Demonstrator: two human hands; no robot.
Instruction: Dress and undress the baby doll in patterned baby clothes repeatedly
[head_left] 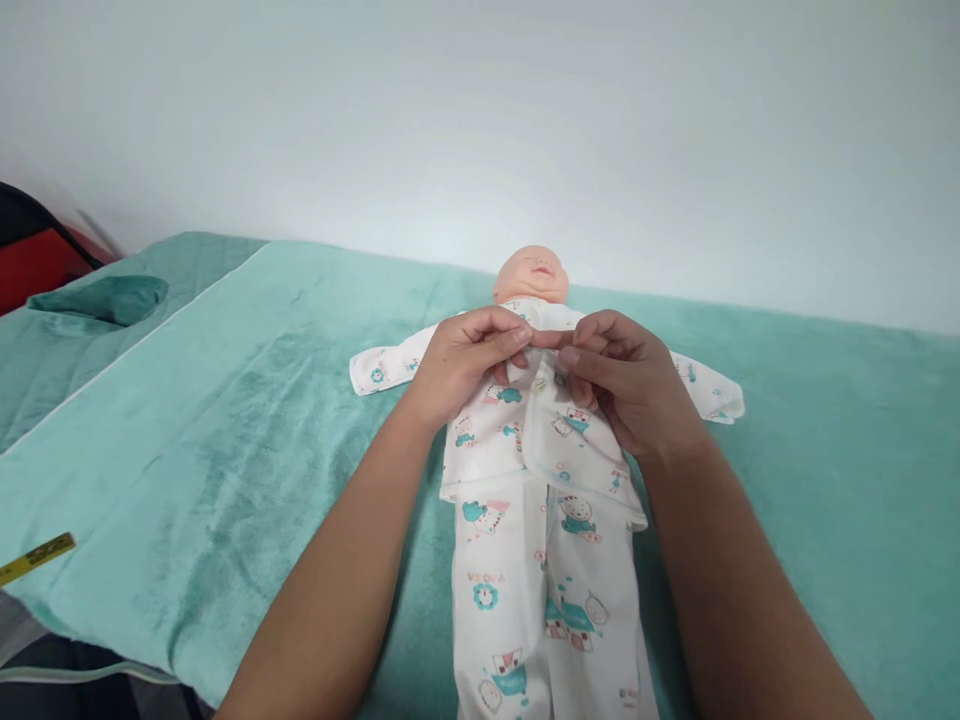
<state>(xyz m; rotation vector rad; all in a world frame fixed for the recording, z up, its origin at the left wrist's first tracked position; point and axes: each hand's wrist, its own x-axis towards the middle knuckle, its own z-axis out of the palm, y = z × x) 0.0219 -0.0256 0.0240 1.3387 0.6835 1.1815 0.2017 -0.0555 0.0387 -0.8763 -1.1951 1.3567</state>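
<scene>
A baby doll [531, 272] lies on its back with its head at the far side. It wears a white printed shirt [487, 450] and matching trousers [506, 600]; both sleeves stretch out sideways. My left hand [474, 358] is closed at the upper chest, thumb and forefinger pinching the shirt's front. Close beside it, my right hand [634, 380] has its fingers curled and pinched on the other side of the front opening. Just below the fingers a small pale button [540, 384] shows on the front edge. The cloth between the fingertips is mostly hidden.
A teal plush cover [247, 450] spreads under the doll. At the left lie a folded teal cloth [105, 300] and a red and black item [37, 255]. A yellow strip [37, 558] rests near the left edge. Behind rises a white wall [480, 130].
</scene>
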